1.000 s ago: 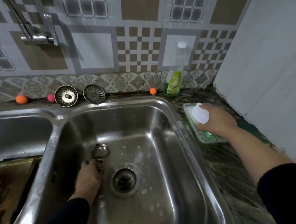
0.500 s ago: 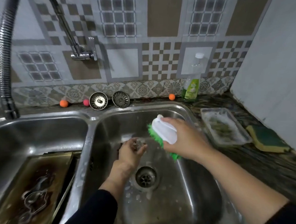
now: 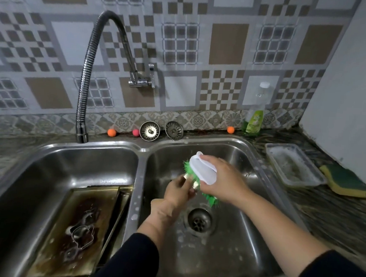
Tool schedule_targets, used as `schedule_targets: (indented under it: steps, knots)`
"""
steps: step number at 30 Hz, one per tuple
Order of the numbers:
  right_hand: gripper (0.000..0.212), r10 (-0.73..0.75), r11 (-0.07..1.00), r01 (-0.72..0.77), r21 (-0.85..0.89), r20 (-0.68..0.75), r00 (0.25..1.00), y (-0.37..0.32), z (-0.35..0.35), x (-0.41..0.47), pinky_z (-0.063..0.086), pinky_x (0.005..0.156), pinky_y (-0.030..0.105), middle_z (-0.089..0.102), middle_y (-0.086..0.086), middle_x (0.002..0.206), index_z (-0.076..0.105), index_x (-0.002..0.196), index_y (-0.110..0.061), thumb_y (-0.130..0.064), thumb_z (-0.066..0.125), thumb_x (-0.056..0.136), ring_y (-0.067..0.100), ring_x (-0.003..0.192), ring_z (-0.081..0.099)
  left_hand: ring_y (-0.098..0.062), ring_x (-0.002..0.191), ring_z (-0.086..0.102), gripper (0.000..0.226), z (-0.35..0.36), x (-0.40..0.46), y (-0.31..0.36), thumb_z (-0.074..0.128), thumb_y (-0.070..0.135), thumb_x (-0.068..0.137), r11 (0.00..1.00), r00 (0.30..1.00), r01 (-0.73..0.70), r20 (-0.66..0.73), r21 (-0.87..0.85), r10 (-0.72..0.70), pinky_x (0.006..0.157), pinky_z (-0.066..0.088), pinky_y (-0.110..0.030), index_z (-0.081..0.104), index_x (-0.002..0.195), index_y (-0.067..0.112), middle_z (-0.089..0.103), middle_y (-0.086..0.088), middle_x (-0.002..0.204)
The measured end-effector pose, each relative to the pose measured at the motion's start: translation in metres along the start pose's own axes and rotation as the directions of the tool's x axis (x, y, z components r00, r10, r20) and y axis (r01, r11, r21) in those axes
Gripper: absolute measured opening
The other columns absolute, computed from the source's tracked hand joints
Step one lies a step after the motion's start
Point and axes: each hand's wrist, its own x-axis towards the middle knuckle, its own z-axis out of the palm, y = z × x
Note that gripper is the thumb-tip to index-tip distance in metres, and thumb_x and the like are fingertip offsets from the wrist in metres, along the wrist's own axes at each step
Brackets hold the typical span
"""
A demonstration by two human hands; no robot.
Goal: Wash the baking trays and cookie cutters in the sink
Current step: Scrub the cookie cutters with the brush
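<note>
Right hand (image 3: 224, 179) grips your scrubbing brush (image 3: 201, 171), bristles against what seems a cookie cutter (image 3: 191, 181) pinched steady at nine o'clock by left hand (image 3: 177, 191).

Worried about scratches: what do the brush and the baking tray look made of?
Brush: likely plastic, with a smooth white back and green bristles. Baking tray in the left basin: seemingly thin metal, dull under brown baked-on residue; any coating can't be told.
</note>
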Motion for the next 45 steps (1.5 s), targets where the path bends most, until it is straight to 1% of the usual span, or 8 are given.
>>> schedule_targets:
  steps: [5,9,15,20,37,39,42,45]
  knots:
    - [0.070,0.070,0.986,-0.064,0.152,-0.031,0.997,-0.002,0.000,-0.013,0.052,0.079,0.032,0.051,-0.009,0.128,0.043,0.135,-0.038,-0.029,0.073,0.072,0.017,0.104,0.057,-0.009,0.063,0.066,0.024,-0.009,-0.001,0.011,0.044,0.017,0.101,0.865,0.992,0.117,0.105,-0.488,-0.074,0.050,0.051,-0.019,0.059,0.118,0.009,0.071,-0.003,0.084]
    - [0.070,0.120,0.984,-0.106,0.143,-0.096,0.988,0.001,-0.002,-0.020,0.048,0.077,0.029,0.053,-0.004,0.129,0.043,0.135,-0.036,-0.028,0.073,0.072,0.018,0.103,0.056,-0.010,0.068,0.066,0.024,-0.015,-0.007,0.019,0.042,0.026,0.101,0.868,0.979,0.166,0.184,-0.468,-0.088,0.057,0.049,-0.024,0.058,0.118,0.027,0.068,0.001,0.095]
    - [0.076,0.074,0.996,-0.076,-0.046,-0.047,0.996,-0.012,0.004,-0.026,0.046,0.087,0.029,0.049,-0.008,0.135,0.036,0.140,-0.040,-0.035,0.070,0.072,0.017,0.113,0.053,-0.029,0.097,0.063,0.029,-0.013,-0.003,0.014,0.045,0.014,0.099,0.882,0.989,0.089,0.148,-0.463,-0.022,0.082,0.056,-0.036,0.057,0.123,0.004,0.063,-0.020,0.116]
    - [0.076,0.038,0.993,-0.029,-0.117,0.078,0.996,-0.017,-0.001,-0.027,0.045,0.087,0.029,0.052,-0.007,0.133,0.038,0.140,-0.038,-0.035,0.070,0.071,0.017,0.115,0.054,-0.024,0.091,0.065,0.024,-0.019,-0.002,0.010,0.046,0.013,0.099,0.904,0.988,0.056,0.153,-0.424,0.011,0.073,0.058,-0.029,0.060,0.117,0.007,0.067,-0.014,0.110]
    - [0.076,0.109,0.955,-0.067,-0.288,0.133,0.985,-0.038,0.016,-0.010,0.045,0.087,0.031,0.054,-0.001,0.130,0.034,0.141,-0.037,-0.034,0.068,0.073,0.024,0.116,0.055,-0.028,0.081,0.058,0.017,-0.041,-0.008,0.007,0.056,0.010,0.095,0.988,0.988,-0.138,0.053,-0.073,0.142,0.076,0.050,-0.042,0.068,0.100,0.019,0.067,-0.013,0.091]
    - [0.075,0.109,0.937,-0.065,-0.342,0.109,0.988,-0.042,0.019,-0.007,0.046,0.087,0.033,0.052,0.002,0.129,0.031,0.142,-0.036,-0.031,0.065,0.076,0.027,0.115,0.056,-0.030,0.082,0.063,0.015,-0.044,-0.010,0.016,0.059,0.015,0.094,0.979,0.980,-0.198,0.027,0.050,0.197,0.080,0.054,-0.047,0.069,0.097,0.025,0.068,-0.012,0.092]
    - [0.076,0.105,0.934,-0.062,-0.351,0.106,0.989,-0.046,0.024,-0.004,0.046,0.086,0.033,0.051,0.001,0.128,0.030,0.143,-0.037,-0.033,0.065,0.076,0.027,0.114,0.056,-0.013,0.094,0.060,0.020,-0.073,-0.007,0.029,0.056,0.020,0.095,0.842,0.929,-0.293,-0.071,0.454,0.362,0.090,0.050,-0.028,0.066,0.112,0.024,0.056,0.004,0.108]
    - [0.079,0.106,0.931,-0.067,-0.359,0.089,0.990,-0.043,0.025,-0.003,0.047,0.084,0.034,0.052,0.000,0.125,0.031,0.142,-0.038,-0.035,0.066,0.072,0.027,0.113,0.057,-0.017,0.113,0.051,0.029,-0.128,-0.007,0.022,0.052,0.018,0.095,0.723,0.907,-0.178,-0.175,0.667,0.384,0.094,0.038,-0.019,0.060,0.123,0.022,0.038,-0.001,0.133]
